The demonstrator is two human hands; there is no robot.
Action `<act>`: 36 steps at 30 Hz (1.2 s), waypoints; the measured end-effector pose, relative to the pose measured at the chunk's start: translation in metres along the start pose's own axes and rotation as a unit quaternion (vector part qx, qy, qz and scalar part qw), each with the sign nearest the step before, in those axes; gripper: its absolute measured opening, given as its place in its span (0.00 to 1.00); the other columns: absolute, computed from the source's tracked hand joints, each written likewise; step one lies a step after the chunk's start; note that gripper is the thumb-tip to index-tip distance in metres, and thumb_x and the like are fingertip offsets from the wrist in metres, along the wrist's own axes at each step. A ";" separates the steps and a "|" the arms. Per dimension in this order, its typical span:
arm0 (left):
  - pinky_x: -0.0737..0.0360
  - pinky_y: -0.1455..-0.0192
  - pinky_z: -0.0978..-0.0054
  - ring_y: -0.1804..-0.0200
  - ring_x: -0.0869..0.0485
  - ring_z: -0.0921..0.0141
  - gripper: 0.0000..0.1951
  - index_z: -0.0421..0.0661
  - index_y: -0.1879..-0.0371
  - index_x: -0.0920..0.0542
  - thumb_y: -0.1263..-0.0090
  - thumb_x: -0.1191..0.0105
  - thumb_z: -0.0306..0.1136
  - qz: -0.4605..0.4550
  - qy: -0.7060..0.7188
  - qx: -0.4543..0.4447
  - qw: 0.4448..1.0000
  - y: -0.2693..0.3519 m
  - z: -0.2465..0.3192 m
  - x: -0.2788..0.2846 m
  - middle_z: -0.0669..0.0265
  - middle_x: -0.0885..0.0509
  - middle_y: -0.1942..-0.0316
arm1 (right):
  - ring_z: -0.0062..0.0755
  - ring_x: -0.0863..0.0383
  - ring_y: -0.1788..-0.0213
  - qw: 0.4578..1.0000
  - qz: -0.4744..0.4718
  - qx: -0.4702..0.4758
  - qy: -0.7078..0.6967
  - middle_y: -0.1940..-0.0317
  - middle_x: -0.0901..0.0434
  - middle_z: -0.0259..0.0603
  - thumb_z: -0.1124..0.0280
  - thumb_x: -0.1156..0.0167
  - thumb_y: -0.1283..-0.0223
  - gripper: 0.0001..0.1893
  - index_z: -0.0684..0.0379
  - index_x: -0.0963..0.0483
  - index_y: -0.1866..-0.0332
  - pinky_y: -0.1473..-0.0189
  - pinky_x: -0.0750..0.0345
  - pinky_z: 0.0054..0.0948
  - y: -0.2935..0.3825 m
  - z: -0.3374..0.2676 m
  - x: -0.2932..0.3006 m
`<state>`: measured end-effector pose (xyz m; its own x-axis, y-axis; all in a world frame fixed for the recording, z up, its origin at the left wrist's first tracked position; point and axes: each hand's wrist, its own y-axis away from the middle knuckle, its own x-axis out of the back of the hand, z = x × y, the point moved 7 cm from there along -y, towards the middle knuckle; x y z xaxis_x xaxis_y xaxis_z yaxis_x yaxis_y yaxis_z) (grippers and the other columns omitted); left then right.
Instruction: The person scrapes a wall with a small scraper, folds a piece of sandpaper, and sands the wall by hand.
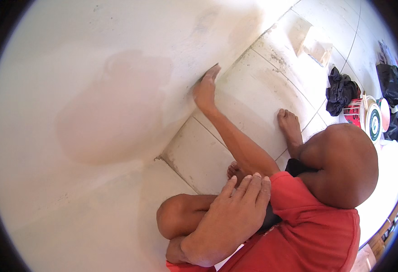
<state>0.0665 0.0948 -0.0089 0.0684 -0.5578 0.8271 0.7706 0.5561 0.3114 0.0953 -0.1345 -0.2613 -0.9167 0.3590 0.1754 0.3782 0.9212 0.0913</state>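
My right hand is pressed against the white wall, low down near the floor edge. A thin dark edge, seemingly of a sheet, shows between its fingers and the wall; most of it is hidden under the hand. The fingers are slightly blurred. My left hand lies with its back up beside the red sleeve of my right arm, fingers nearly straight and holding nothing visible. My bent knees are on both sides, with bare feet on the tiled floor.
A whitish plastic container stands on the tiles at the upper right. Below it lie a crumpled black plastic bag and a red bucket beside round lids. Another black bag is farther right. The walls meet at a corner near my left knee.
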 end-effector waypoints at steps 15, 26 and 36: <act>0.27 0.34 0.60 0.38 0.22 0.58 0.23 0.29 0.40 0.30 0.33 0.53 0.28 0.030 0.001 0.014 0.999 0.005 -0.002 0.002 0.47 0.22 0.44 | 0.69 0.45 0.27 0.979 -0.130 -0.109 -0.116 0.28 0.61 0.80 0.84 0.53 0.43 0.40 0.86 0.65 0.29 0.25 0.43 0.39 0.009 0.029 -0.012; 0.28 0.34 0.60 0.38 0.23 0.58 0.23 0.30 0.41 0.28 0.33 0.52 0.29 0.013 -0.019 0.046 0.999 0.023 -0.003 -0.007 0.48 0.22 0.45 | 0.60 0.59 0.21 0.994 -0.081 -0.059 -0.032 0.26 0.59 0.76 0.85 0.56 0.42 0.38 0.83 0.63 0.28 0.21 0.52 0.36 -0.004 0.024 -0.008; 0.27 0.34 0.59 0.38 0.22 0.60 0.24 0.33 0.38 0.30 0.33 0.53 0.30 0.039 -0.026 0.011 0.999 0.019 0.014 0.007 0.50 0.23 0.43 | 0.62 0.55 0.22 0.996 -0.057 -0.068 -0.028 0.25 0.62 0.74 0.85 0.52 0.46 0.42 0.83 0.65 0.28 0.23 0.47 0.38 -0.004 0.016 -0.018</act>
<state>0.0723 0.1106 0.0091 0.0937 -0.4796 0.8725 0.7498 0.6105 0.2551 0.1082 -0.1419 -0.2804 -0.9592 0.2640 0.1014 0.2811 0.9294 0.2393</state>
